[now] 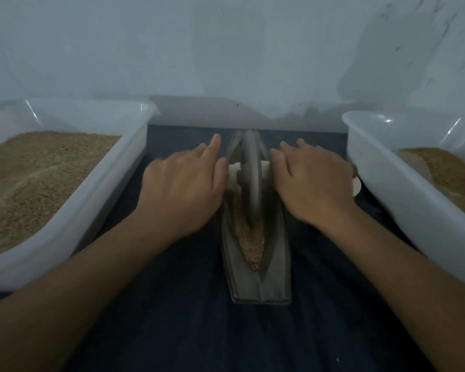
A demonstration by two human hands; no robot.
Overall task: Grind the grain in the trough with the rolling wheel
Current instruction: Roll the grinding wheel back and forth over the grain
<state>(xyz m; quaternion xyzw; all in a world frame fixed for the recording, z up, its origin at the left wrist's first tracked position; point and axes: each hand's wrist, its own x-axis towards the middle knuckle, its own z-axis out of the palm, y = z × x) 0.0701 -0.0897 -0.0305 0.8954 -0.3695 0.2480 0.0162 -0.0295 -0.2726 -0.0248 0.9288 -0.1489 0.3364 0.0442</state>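
A grey boat-shaped trough (275,267) lies lengthwise on a dark cloth in the middle. Brown grain (251,248) fills its near groove. A grey rolling wheel (250,170) stands upright in the far half of the trough, on a pale axle handle (233,174) that sticks out at both sides. My left hand (183,183) lies flat on the left end of the axle, fingers straight and pointing away. My right hand (310,178) lies on the right end in the same way. The axle ends are mostly hidden under my palms.
A white plastic tub (113,181) with brown grain stands at the left. A second white tub (403,189) with some grain stands at the right, close to my right hand. A pale wall rises right behind the trough. Dark cloth (199,318) covers the near surface.
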